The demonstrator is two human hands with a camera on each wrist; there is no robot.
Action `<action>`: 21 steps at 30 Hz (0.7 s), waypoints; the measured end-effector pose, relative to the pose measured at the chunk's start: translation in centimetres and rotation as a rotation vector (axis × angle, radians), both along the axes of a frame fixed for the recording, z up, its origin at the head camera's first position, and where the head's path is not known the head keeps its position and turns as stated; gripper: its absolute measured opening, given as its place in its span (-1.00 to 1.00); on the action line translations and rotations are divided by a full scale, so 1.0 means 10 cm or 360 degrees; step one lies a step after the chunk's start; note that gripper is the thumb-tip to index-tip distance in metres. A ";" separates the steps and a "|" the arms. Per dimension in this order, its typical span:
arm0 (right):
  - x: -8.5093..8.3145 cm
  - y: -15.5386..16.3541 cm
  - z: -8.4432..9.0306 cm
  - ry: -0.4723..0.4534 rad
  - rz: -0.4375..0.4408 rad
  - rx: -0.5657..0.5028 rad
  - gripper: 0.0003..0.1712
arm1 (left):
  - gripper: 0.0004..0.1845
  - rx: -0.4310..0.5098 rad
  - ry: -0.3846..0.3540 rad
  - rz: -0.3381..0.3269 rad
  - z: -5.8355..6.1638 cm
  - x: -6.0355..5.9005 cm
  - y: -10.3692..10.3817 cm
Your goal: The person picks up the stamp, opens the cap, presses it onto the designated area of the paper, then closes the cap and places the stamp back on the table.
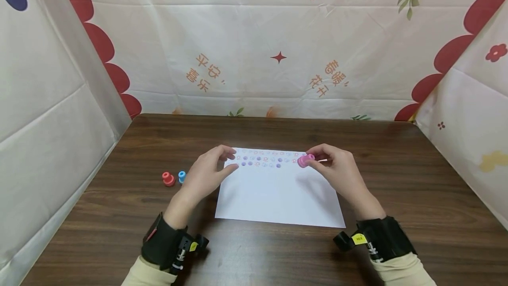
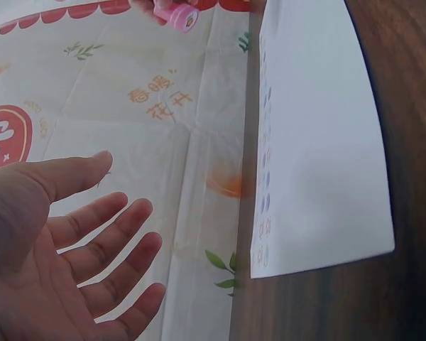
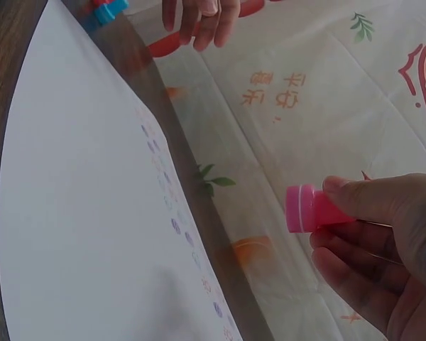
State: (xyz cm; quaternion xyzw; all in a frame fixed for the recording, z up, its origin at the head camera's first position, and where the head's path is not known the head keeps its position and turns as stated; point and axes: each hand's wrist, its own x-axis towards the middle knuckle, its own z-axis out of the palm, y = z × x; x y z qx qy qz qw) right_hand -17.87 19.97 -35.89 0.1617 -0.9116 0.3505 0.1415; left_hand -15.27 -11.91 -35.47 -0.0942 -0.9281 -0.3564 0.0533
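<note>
A white sheet of paper lies on the brown table, with rows of small purple and pink stamp prints along its far edge. My right hand pinches a pink stamp just above the far right corner of the sheet; in the right wrist view the pink stamp lies sideways between thumb and fingers. My left hand is at the far left corner, fingers straight and spread, holding nothing. Whether it touches the paper I cannot tell.
A red stamp and a blue stamp stand on the table left of my left hand. Printed cloth walls close in the back and both sides of the table.
</note>
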 end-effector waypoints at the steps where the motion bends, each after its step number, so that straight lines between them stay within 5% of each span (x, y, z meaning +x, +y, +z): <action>1: 0.00 -0.01 0.00 -0.0001 0.0001 -0.0005 -0.75 | -0.56 -0.0004 -0.0002 -0.0006 0.00 0.00 0.01; 21: 0.03 -0.23 -0.07 -0.0024 0.0082 -0.0146 -0.72 | -0.59 0.0007 -0.0016 -0.0050 -0.04 0.03 0.17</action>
